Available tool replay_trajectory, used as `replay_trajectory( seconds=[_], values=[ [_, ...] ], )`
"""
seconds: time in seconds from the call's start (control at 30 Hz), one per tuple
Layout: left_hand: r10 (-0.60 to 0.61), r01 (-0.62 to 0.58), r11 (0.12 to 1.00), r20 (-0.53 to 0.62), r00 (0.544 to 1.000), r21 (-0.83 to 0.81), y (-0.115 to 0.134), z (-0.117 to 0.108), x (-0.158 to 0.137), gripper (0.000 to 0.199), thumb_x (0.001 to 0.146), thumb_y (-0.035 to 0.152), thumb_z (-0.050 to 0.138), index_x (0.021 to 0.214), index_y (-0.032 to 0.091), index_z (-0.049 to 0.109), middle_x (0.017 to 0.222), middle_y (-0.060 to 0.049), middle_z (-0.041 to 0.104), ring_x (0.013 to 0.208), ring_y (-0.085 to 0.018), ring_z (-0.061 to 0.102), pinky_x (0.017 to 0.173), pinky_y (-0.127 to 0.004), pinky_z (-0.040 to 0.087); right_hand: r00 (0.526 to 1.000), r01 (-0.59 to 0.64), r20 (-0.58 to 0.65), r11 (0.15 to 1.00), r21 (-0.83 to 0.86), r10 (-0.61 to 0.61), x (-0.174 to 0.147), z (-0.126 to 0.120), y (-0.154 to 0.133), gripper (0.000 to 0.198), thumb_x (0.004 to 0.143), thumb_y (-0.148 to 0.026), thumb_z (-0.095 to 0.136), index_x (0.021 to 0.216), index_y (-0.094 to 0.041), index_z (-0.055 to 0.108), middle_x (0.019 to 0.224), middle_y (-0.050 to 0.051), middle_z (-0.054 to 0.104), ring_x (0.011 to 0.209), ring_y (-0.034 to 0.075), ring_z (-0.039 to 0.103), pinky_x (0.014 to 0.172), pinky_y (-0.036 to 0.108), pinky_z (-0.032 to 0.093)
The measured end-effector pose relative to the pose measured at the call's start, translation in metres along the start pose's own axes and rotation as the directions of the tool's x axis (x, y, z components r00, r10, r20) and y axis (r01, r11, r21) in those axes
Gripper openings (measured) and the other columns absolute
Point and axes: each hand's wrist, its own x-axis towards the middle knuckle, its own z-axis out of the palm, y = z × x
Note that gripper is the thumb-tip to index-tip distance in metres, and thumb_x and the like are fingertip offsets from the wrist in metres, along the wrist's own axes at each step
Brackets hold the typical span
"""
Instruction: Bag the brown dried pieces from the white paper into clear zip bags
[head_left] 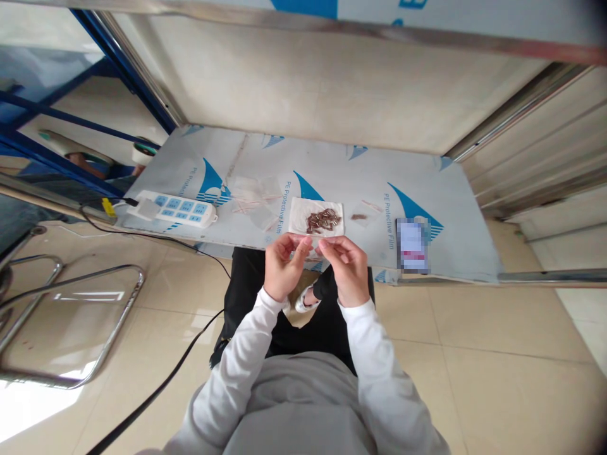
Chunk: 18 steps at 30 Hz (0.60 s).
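My left hand [284, 265] and my right hand [348, 268] meet at the table's front edge, thumbs and fingers pinched. Between them they hold a small clear plastic bag [313, 251], largely hidden by the fingers. Just beyond lies a white sheet [300, 212] bearing a heap of small shiny brown metal pieces [324, 220]. Right of it rests a small clear bag with a reddish strip and a few brown bits [359, 217] in it. Several flat clear bags with reddish strips [256, 201] overlap on the left.
A white power strip [183, 209] with a plug and cable is at the table's left end. A phone [412, 245] lies near the front edge at right. A metal-framed chair [104, 316] stands at left. Another person's hand [88, 163] shows beyond the blue frame.
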Motion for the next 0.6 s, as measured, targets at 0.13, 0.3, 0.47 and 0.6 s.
replay_trajectory(
  seconds=[0.13,0.3,0.47,0.6],
  values=[
    [-0.063,0.066,0.995,0.045,0.997,-0.070,0.0020,0.0009,-0.0012,0.026,0.077,0.039,0.070,0.082,0.013,0.067,0.075,-0.004,0.071,0.067,-0.013,0.065,0.066,-0.023,0.051,1.000,-0.001,0.010,1.000,-0.010,0.001,0.0005,-0.0022,-0.0018,0.014,0.076,-0.033,0.072,0.080,-0.020,0.068,0.077,0.002,0.070,0.072,0.016,0.064,0.073,0.029,0.050],
    [-0.066,0.070,0.995,0.068,0.996,-0.066,0.0024,-0.0020,-0.0016,0.024,0.075,0.036,0.072,0.081,0.013,0.068,0.076,-0.006,0.073,0.068,-0.015,0.066,0.066,-0.025,0.052,0.997,-0.050,0.067,0.999,0.007,0.049,-0.0001,-0.0036,-0.0049,0.017,0.076,-0.034,0.072,0.083,-0.019,0.068,0.081,0.003,0.071,0.080,0.018,0.065,0.076,0.030,0.050],
    [-0.053,0.055,0.998,0.034,0.998,-0.042,0.0043,-0.0012,-0.0034,0.023,0.075,0.036,0.072,0.077,0.014,0.068,0.068,-0.004,0.070,0.061,-0.013,0.064,0.060,-0.022,0.050,1.000,0.002,0.000,1.000,-0.021,-0.002,-0.0039,-0.0023,-0.0077,0.015,0.078,-0.034,0.071,0.075,-0.019,0.065,0.070,-0.001,0.067,0.069,0.014,0.062,0.070,0.027,0.048],
    [-0.108,0.115,0.989,0.082,0.991,-0.094,0.0045,0.0001,-0.0029,0.024,0.073,0.037,0.074,0.079,0.014,0.071,0.073,-0.005,0.072,0.063,-0.013,0.065,0.063,-0.024,0.052,1.000,0.005,0.021,0.998,-0.062,-0.004,-0.0044,-0.0041,-0.0079,0.015,0.078,-0.033,0.070,0.076,-0.019,0.065,0.072,0.000,0.067,0.069,0.014,0.061,0.069,0.026,0.048]
  ],
)
